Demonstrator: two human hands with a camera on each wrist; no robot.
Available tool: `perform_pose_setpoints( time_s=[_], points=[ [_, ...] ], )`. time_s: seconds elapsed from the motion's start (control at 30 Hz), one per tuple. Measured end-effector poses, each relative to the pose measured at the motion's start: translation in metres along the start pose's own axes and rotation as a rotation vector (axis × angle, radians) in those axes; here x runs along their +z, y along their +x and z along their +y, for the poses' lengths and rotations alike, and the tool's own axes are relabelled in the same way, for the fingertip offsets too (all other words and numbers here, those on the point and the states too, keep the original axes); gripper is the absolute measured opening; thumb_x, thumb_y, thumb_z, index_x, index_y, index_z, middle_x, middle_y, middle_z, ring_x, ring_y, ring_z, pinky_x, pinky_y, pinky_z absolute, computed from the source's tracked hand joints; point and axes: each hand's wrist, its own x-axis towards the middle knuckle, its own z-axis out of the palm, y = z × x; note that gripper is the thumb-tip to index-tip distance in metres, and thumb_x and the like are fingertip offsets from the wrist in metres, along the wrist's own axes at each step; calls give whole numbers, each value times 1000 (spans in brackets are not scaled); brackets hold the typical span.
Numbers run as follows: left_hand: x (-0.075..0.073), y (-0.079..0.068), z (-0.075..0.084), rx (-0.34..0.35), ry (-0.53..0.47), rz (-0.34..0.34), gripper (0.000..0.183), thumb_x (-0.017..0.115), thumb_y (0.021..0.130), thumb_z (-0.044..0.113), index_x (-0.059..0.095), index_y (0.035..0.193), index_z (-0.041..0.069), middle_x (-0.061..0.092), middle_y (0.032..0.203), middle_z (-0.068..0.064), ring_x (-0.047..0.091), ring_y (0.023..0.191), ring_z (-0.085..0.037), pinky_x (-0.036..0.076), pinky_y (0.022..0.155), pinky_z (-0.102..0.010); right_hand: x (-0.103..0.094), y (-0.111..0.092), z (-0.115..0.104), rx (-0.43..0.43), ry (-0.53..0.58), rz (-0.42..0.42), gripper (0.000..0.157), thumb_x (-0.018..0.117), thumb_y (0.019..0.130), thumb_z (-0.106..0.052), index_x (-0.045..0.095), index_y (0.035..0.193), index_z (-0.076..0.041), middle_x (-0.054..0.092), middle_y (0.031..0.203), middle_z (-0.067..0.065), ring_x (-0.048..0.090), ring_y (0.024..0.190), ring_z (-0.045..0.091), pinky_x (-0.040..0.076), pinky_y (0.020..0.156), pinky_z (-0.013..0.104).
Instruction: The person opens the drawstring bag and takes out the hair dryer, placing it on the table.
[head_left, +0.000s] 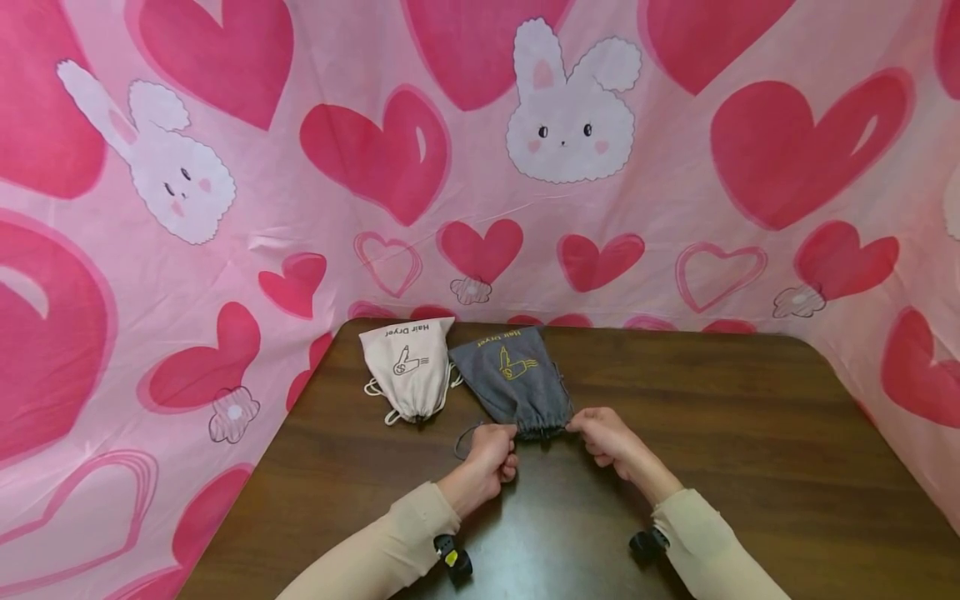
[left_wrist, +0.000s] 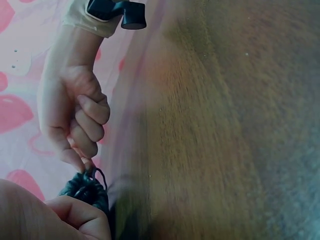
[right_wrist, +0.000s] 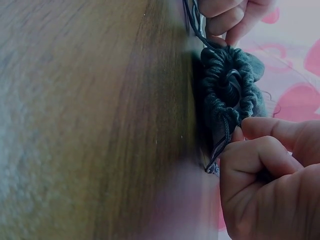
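A dark grey drawstring bag (head_left: pixel 517 379), printed "Hair Dryer" in yellow, lies on the table with its gathered mouth toward me. My left hand (head_left: pixel 491 458) pinches the left side of that mouth between thumb and finger. On the opposite side my right hand (head_left: pixel 609 437) pinches the edge near the cord, its other fingers curled. The mouth (right_wrist: pixel 227 85) is partly open in the right wrist view, and a dark looped item shows inside, its kind unclear. Drawstring cord (right_wrist: pixel 220 145) hangs beside the right fingers. The left wrist view shows both hands at the bag's rim.
Left of the grey bag lies a cream drawstring bag (head_left: pixel 408 367) with a dark hair dryer print, its mouth gathered and cords looped out. Both bags are on a brown wooden table (head_left: pixel 720 417). A pink heart-and-rabbit cloth (head_left: pixel 480 192) hangs around the table's back and sides.
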Motion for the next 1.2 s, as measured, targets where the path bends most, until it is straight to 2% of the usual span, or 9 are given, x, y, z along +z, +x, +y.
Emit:
perform_pose_setpoints(
  time_s=[0.4,0.83,0.97,1.07,1.2],
  points=[
    [-2,-3,2,-4,4,-14,21,51,105,3,45,86,10,36,63,5,31,48,-5,26,43,-15,0,0,0,11,-3,7,10,61,97,-8,57,92,0,29,58,-6,23,48,7,23,44,21],
    [-4,-7,-1,-1,-1,-18,19,50,108,6,43,90,10,35,64,5,31,50,-6,26,45,-16,1,-2,0,12,-5,0,11,61,97,-9,56,89,-2,29,59,-7,23,49,7,23,45,21],
    [-5,-8,-3,9,-6,-17,13,49,108,5,45,96,6,35,64,4,30,50,-6,25,45,-17,1,-2,1,10,-5,-8,12,61,97,-9,56,88,-3,29,59,-7,23,50,7,23,45,22],
    [-5,-9,-5,31,-3,-14,5,47,109,4,49,107,0,36,65,4,30,51,-6,25,45,-17,1,-2,1,8,-6,-9,13,61,98,-9,56,87,-3,30,58,-7,23,49,7,23,44,22],
    [-5,-9,-8,71,30,-3,18,46,110,4,51,122,-8,38,66,2,30,52,-7,25,45,-18,1,-1,1,9,-10,-9,13,61,98,-10,57,87,-4,30,58,-7,24,48,8,23,44,22]
  ],
)
